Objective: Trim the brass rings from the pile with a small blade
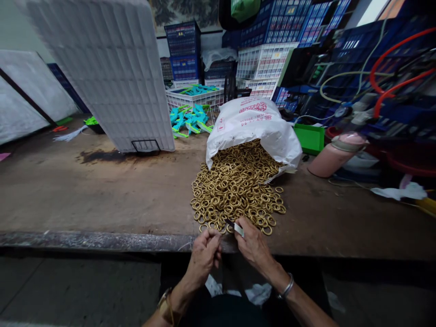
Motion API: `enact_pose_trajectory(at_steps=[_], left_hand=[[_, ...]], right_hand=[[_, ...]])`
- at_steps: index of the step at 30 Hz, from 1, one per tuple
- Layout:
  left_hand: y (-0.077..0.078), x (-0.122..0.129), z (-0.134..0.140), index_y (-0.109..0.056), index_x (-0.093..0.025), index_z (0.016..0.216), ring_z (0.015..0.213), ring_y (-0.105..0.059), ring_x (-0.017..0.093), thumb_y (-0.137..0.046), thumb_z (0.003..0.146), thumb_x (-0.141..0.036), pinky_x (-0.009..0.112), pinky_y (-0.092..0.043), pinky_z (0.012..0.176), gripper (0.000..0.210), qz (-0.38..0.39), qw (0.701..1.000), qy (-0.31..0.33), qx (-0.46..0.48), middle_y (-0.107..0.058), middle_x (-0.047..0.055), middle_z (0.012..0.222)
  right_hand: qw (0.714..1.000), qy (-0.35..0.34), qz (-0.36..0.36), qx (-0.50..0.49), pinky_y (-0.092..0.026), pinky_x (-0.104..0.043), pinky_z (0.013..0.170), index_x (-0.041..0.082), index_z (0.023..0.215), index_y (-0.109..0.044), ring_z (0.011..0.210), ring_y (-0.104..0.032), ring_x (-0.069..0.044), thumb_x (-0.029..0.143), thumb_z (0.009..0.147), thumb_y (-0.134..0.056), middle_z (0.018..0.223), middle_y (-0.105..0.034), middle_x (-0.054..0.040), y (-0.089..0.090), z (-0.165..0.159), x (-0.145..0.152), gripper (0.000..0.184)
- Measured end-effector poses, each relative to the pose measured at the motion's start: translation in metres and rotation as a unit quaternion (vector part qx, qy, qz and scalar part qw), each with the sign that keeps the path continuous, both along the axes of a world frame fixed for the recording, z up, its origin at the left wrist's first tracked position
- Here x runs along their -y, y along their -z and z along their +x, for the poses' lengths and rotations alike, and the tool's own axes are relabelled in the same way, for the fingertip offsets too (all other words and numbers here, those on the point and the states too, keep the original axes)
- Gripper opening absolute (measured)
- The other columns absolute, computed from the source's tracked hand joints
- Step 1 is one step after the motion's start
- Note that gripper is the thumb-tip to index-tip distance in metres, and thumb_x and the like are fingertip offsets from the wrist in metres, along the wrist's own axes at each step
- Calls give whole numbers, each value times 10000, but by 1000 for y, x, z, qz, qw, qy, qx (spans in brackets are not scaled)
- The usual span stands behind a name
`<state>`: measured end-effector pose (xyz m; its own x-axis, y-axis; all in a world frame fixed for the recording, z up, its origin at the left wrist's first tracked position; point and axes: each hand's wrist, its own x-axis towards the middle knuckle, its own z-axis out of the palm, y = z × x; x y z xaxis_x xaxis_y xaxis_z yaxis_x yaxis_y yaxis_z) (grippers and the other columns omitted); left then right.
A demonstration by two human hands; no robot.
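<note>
A heap of brass-coloured rings [235,190] spills out of a white sack [252,122] with red print onto the wooden table. At the table's front edge, just in front of the heap, my left hand [204,254] is closed in a pinch; whatever is between its fingertips is too small to make out. My right hand [254,245] grips a small knife-like tool [239,230] with a pale flat body and a dark tip. That tip points left toward the nearest rings. A short gap separates the two hands.
A tall white ribbed panel [112,77] stands on the table [85,195] at left. Turquoise and green plastic parts [190,119] lie behind, near stacked crates [259,61]. To the right are a pink bottle [335,154], a green tray [309,138] and orange hoses [378,77].
</note>
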<state>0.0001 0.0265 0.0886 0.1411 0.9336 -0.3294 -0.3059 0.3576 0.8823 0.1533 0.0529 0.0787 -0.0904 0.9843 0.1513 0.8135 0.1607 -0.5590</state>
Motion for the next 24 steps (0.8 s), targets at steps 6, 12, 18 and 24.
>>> enact_pose_trajectory(at_steps=[6,12,18,24], left_hand=[[-8,-7,-3,-657,-179,942,661,-506,141,-586,741,-201,236,-394,663,215,219,967,30,-124,-606,30,748],[-13,-6,-7,-672,-203,980,855,-554,215,-530,772,-153,316,-378,825,257,265,948,105,-141,-651,91,912],[-8,-2,-7,-697,-226,913,808,-547,213,-562,750,-157,306,-377,792,222,251,953,102,-133,-655,78,844],[-12,-1,-7,-695,-229,922,787,-539,210,-575,742,-151,296,-367,774,229,264,949,107,-134,-650,81,833]], right_hand=[[948,-41,-163,-269,-341,-212,534,184,680,-464,555,-415,-92,317,733,-476,593,-445,48,-14,3,-1,145],[813,-59,-354,-459,-193,-171,374,183,731,-463,390,-266,-23,376,679,-573,554,-443,84,-29,3,9,228],[702,-72,-442,-554,-140,-147,343,195,774,-439,343,-188,7,287,672,-571,558,-464,93,-31,3,16,191],[668,-79,-445,-592,-149,-149,340,203,796,-424,335,-163,5,276,651,-575,540,-445,101,-24,3,18,221]])
